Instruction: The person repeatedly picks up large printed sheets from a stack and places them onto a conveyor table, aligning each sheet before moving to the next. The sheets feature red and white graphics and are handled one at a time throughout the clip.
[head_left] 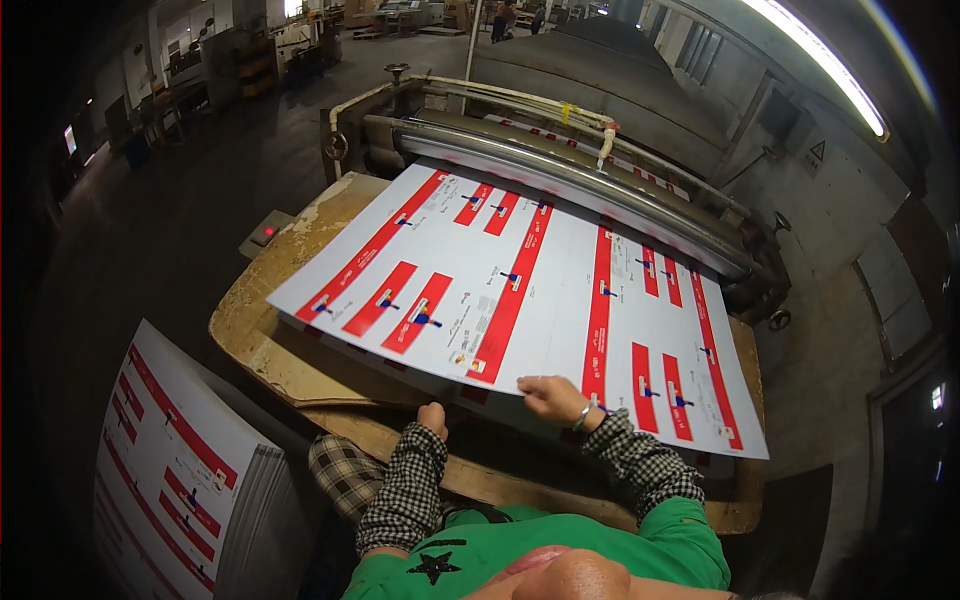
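Note:
A large white printed sheet (558, 270) with red bands and small blue figures slopes across the wooden feed table (245, 310). Its far edge lies at the long metal roller (580, 185) of a machine. My right hand (553, 400) pinches the sheet's near edge, right of its middle, and a bracelet shows at the wrist. My left hand (432, 420) is closed just off the near edge, by the table's front; whether anything is in its fingers is hidden. Checked sleeves cover both forearms.
A thick stack of similar printed sheets (165, 470) stands low at my left. A switch box (265, 234) with a red light sits at the table's left side. Cream pipes (480, 90) and handwheels (782, 222) frame the roller. People (503, 20) are far back.

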